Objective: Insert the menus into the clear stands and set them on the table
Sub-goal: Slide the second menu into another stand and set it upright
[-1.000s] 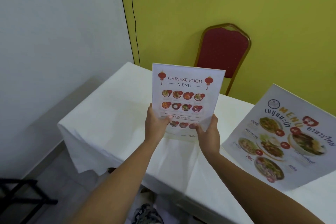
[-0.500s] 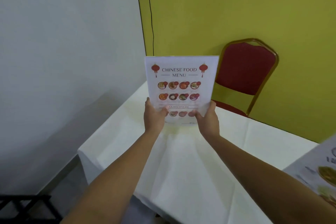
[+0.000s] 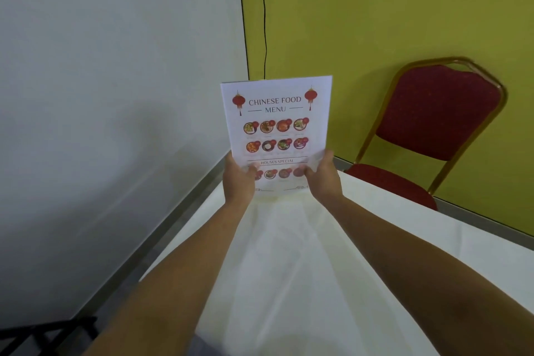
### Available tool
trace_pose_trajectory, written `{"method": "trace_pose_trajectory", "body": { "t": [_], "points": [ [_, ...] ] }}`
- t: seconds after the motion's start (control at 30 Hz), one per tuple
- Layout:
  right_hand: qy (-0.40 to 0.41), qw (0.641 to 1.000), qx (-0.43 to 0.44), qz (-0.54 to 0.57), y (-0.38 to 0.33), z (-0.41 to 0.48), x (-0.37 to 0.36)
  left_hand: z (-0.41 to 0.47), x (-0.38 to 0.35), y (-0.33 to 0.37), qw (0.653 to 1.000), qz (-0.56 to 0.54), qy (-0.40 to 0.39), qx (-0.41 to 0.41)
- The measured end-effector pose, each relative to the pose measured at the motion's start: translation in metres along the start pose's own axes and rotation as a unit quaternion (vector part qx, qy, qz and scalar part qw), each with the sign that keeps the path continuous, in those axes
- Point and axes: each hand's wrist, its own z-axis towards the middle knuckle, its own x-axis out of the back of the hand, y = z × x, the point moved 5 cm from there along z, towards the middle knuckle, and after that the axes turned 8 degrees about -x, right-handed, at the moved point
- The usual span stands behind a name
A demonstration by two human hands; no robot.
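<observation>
With the left hand [image 3: 239, 179] and right hand [image 3: 323, 179] pinching the upright menu [image 3: 276, 124], probably already in its stand, lower it level onto the table [image 3: 289, 254] toward 12 o'clock.

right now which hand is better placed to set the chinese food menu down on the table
Neither clearly: the left hand and right hand grip the Chinese food menu at matching lower corners, upright over the table. Lowering with both looks safest.
</observation>
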Motion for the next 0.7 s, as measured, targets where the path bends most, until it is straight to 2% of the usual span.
{"method": "trace_pose_trajectory", "body": {
  "t": [0.5, 0.7],
  "points": [
    [-0.002, 1.0, -0.017, 0.009, 0.018, 0.004, -0.021, 0.004, -0.009, -0.03, 0.999, -0.008, -0.035, -0.002],
    [-0.004, 0.997, 0.002, -0.083, 0.022, -0.014, -0.007, -0.004, -0.012, -0.029, 0.998, 0.018, -0.058, 0.028]
  ]
}}
